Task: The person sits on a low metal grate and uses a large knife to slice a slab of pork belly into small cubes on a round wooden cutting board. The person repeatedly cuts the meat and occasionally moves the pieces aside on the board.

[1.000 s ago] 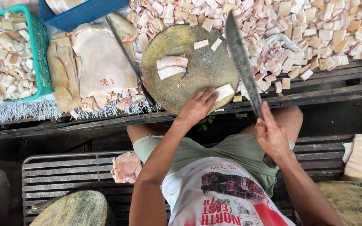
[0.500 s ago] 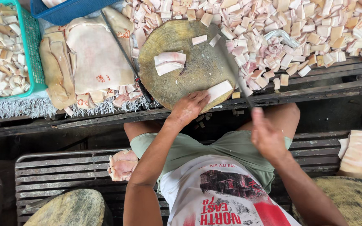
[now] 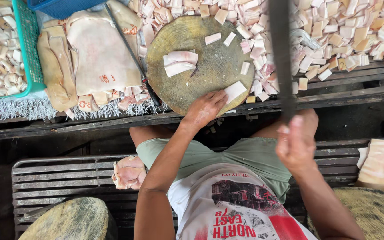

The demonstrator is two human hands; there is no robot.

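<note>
Fingers first. My left hand rests at the near edge of the round wooden chopping block. Its fingers are bent and a little spread, and the tips press on a pale flat strip of pork fat to pin it down. My right hand is shut tight around the handle of a big cleaver. The long dark blade stands up high in the air, over the right side of the block, not touching anything.

The block is brown and round, with cut marks on top. It sits on a dark wooden bench. A heap of small cut cubes, pink and cream, lies all around its far and right side. Left of the block lie wide, pale slabs of pork skin. A green basket at the far left holds more cut cubes.

In the middle of the block lie two pink and white pieces, stacked and touching. A few little cubes sit near the far rim. The strip under my left fingers is whitish, flat and straight-edged, at the near right rim of the block.
</note>
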